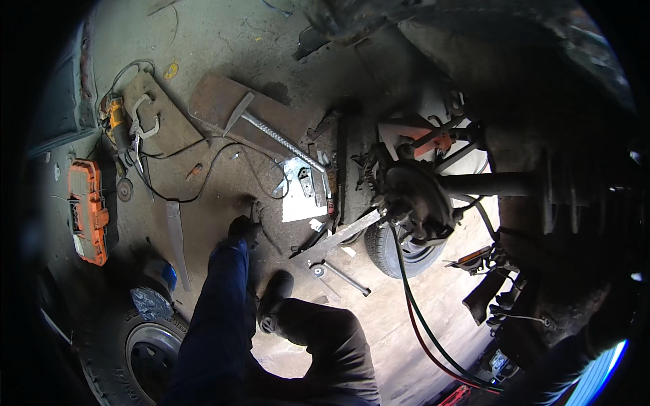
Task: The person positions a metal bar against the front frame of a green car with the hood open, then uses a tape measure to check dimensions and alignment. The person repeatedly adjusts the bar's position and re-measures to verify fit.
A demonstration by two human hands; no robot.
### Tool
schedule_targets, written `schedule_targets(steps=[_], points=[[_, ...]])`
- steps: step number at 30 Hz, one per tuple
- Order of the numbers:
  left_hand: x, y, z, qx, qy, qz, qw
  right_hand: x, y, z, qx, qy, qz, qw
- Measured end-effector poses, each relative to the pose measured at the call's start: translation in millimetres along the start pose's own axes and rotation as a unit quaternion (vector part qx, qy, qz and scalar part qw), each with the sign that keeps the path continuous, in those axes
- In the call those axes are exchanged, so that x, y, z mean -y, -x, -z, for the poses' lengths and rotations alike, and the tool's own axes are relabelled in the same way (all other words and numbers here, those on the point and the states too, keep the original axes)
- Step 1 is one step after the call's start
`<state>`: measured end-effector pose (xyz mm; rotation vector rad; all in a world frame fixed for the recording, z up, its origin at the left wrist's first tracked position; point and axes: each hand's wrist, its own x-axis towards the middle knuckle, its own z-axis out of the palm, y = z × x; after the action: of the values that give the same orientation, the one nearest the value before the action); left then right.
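Note:
My left arm, in a blue sleeve, reaches forward over the floor. My left hand (244, 232) looks dark and gloved, and shadow hides how its fingers lie. A small upright dark shape stands at the fingertips; whether it is a finger or a tool I cannot make out. Beyond the hand lies a hammer (283, 141) with a silver handle, its head resting on a brown plate (203, 101). A bright sheet (292, 206) with metal parts on it lies right of the hand. My right hand does not show; the lower right is very dark.
A wheel hub (413, 196) on an axle fills the right, with red and green hoses (423, 325) running below. Under it lies a tyre (382, 254). At left are an orange toolbox (88, 211), a yellow power tool (118, 125), a clamp (140, 122) and a larger wheel (145, 352).

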<state>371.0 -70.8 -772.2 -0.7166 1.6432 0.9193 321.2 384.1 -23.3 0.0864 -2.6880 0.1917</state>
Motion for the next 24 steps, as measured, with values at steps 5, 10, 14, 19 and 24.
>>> schedule_targets(steps=[5, 10, 14, 19, 24], points=[[-9.5, 92.8, 86.0, -0.057, -0.269, -0.144, 0.951, -10.0, -4.5, 0.0, 0.114, -0.654, -0.055, 0.746], [-11.2, 231.8, 138.8, -0.108, -0.295, -0.249, 0.916, 18.2, 15.8, -20.6, -0.063, -0.654, -0.209, 0.725], [-26.2, 368.2, 160.7, -0.097, -0.240, -0.367, 0.894, 50.7, 0.9, -13.9, -0.063, -0.542, -0.346, 0.763], [-71.3, 512.8, 146.7, -0.005, -0.157, -0.407, 0.900, 77.5, -11.4, -2.9, -0.067, -0.546, -0.395, 0.736], [-132.9, 614.9, 124.5, 0.116, -0.022, -0.409, 0.905, 75.7, -9.8, -6.5, -0.056, -0.547, -0.468, 0.692]])
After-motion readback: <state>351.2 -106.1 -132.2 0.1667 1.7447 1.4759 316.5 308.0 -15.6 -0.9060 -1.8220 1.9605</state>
